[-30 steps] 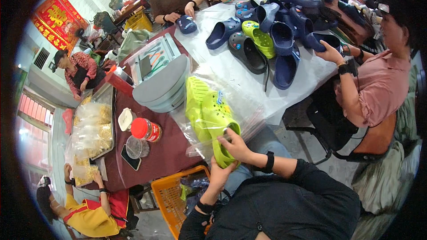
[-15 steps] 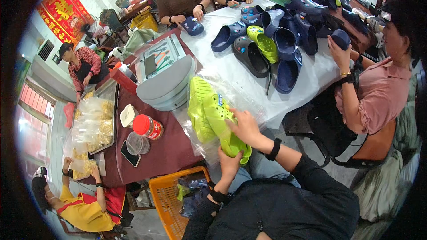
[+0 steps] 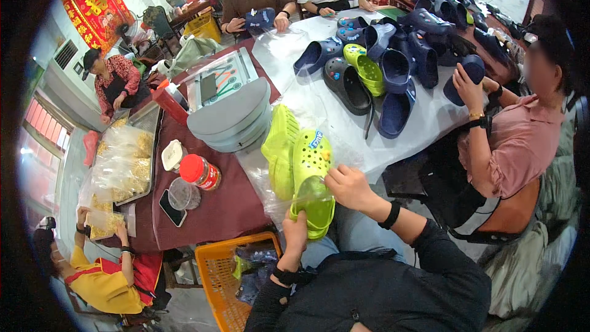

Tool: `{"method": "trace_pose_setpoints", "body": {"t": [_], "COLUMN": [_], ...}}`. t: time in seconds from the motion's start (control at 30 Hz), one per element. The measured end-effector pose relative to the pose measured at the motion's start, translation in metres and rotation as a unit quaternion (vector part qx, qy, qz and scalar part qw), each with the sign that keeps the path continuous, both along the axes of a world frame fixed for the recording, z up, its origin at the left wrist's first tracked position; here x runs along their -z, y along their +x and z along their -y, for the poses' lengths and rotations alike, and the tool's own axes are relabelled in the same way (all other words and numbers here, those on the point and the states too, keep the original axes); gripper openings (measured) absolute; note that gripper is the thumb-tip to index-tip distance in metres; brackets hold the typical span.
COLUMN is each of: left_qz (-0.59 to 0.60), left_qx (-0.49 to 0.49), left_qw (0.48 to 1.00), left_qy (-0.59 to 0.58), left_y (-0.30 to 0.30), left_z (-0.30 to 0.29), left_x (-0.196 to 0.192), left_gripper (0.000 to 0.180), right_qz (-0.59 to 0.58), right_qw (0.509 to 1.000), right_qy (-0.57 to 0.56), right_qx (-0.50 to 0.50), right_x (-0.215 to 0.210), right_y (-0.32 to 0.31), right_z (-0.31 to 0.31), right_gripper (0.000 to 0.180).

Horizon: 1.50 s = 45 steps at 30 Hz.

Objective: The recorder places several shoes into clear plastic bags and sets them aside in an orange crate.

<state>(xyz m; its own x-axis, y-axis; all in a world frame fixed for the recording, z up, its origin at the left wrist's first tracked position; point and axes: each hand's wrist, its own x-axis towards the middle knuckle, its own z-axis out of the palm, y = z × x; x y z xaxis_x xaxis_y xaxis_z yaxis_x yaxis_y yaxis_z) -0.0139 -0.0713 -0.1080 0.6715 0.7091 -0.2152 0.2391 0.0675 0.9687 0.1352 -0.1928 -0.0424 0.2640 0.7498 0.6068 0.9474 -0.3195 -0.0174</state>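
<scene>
In front of me, tilted over the table edge, is a lime-green clog point(image 3: 312, 157) with holes in its toe and a blue-and-white charm. My left hand point(image 3: 295, 232) grips its heel end from the left, thumb on the rim. My right hand point(image 3: 351, 187) is closed at the clog's right side, pinching the edge of a clear plastic bag point(image 3: 276, 204) drawn across the shoe's opening. Against its left side lies a second lime-green clog point(image 3: 281, 154), under the same thin film. Part of the bag is hidden behind the shoes.
A pile of dark blue clogs point(image 3: 394, 67) covers the far table, with a black clog point(image 3: 348, 86) nearest. Left are a grey case point(image 3: 230, 114), a red-lidded jar point(image 3: 200, 172) and a phone point(image 3: 173, 208). An orange basket point(image 3: 212, 261) stands below. Co-workers sit around.
The front clog has turned more upright, its opening now facing me. My right hand has moved from the clog's top to its right side, pulling film. The left hand has shifted slightly left and down.
</scene>
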Motion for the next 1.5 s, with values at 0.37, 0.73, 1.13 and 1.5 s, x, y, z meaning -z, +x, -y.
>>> {"method": "trace_pose_setpoints", "body": {"t": [0.37, 0.73, 1.13, 1.5], "left_qz": [-0.102, -0.166, -0.144, 0.142], "left_qx": [0.003, -0.025, -0.060, 0.130], "left_qw": [0.980, 0.925, 0.945, 0.939], "left_qy": [0.171, 0.341, 0.288, 0.286], "left_y": [0.001, 0.026, 0.077, 0.114], "left_z": [-0.015, -0.033, -0.016, 0.029], "left_x": [-0.007, -0.028, -0.037, -0.007], "left_gripper": [0.025, 0.037, 0.035, 0.050], "right_qz": [-0.032, -0.053, -0.095, -0.317], "right_qw": [0.998, 0.993, 0.994, 0.920], "right_qy": [0.036, 0.030, -0.020, 0.117], "right_qx": [-0.030, -0.103, -0.039, 0.198], "right_x": [0.011, 0.014, 0.037, 0.074], "right_y": [-0.010, -0.033, -0.018, 0.022], "right_z": [0.018, 0.002, 0.014, 0.027], "right_gripper": [0.009, 0.012, 0.010, 0.016]}}
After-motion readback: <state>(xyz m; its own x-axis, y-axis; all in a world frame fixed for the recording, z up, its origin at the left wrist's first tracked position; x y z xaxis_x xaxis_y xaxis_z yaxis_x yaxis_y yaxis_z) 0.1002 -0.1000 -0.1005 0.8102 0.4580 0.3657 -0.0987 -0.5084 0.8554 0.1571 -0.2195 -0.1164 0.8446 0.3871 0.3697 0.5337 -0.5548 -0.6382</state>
